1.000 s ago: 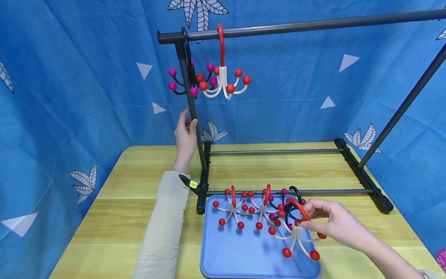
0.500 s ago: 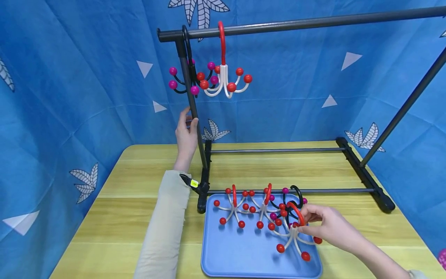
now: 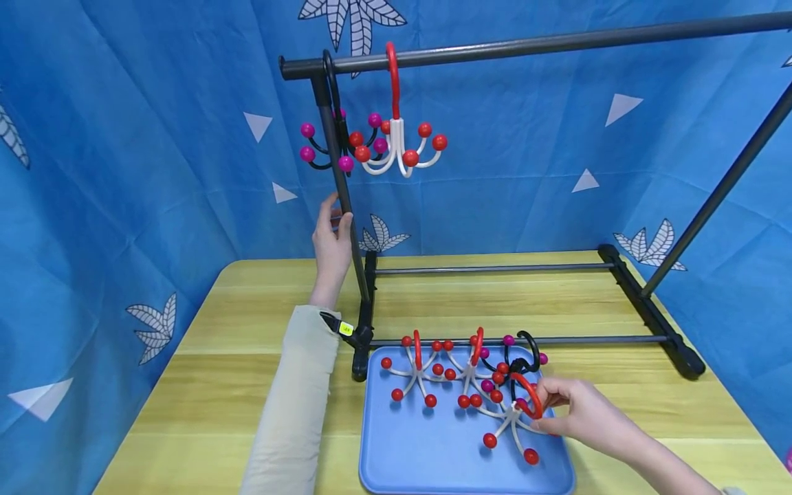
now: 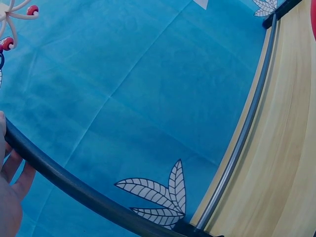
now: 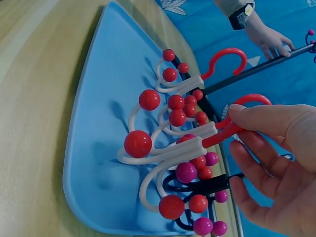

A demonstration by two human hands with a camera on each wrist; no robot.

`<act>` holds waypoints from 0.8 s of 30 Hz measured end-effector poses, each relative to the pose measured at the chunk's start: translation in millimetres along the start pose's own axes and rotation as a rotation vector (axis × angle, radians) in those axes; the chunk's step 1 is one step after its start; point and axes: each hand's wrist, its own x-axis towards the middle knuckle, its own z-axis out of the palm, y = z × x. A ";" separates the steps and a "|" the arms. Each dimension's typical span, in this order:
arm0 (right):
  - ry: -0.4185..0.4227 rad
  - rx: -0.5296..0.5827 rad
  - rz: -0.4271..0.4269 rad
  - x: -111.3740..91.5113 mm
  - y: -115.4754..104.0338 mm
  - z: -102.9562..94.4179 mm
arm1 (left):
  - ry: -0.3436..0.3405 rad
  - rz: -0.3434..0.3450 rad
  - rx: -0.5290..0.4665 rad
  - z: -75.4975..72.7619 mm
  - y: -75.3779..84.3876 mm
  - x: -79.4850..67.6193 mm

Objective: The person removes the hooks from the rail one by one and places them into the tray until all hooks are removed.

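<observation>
My right hand [image 3: 584,412] pinches the red hook of a white multi-arm hanger with red ball tips [image 3: 512,416], low over the front right of a blue tray [image 3: 427,460]. In the right wrist view the thumb and index finger meet at that red hook [image 5: 217,137], its white arms spreading toward the tray. My left hand [image 3: 332,251] holds the dark left post [image 3: 354,258] of a garment rack, thumb on the near side. Beside the held hanger, two similar red-and-white hangers [image 3: 416,371] and a black one with magenta balls [image 3: 515,364] lie on the tray, partly overlapping.
From the rack's top bar [image 3: 495,49] hang a black hanger with magenta balls [image 3: 334,82] and a red-and-white hanger [image 3: 396,134], near its left end. The rack's lower bar [image 3: 606,339] runs behind the tray. A blue patterned cloth [image 3: 495,199] surrounds the wooden table [image 3: 204,385].
The held hanger has moved left and lower over the tray, its hook tipping toward the right. My right hand has come slightly down with it. My left hand stays on the post.
</observation>
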 end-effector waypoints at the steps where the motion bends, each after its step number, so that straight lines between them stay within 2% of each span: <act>1: -0.007 -0.002 0.005 0.0 0.1 0.0 | 0.001 0.000 -0.002 -0.2 -0.3 -0.2; 6: -0.034 -0.035 0.011 -0.7 -2.6 -5.2 | 0.000 0.007 -0.002 -0.7 -0.6 -0.3; 11: -0.051 -0.055 -0.004 -2.0 -11.2 -20.6 | -0.002 -0.007 0.002 -1.2 -1.1 -1.3; 19: 0.049 -0.262 -0.094 11.6 -45.0 -56.0 | -0.008 -0.009 0.002 -1.2 -1.4 -1.1; 24: 0.095 -0.335 -0.148 25.6 -72.7 -73.0 | -0.012 -0.013 0.003 -1.4 -2.0 -1.0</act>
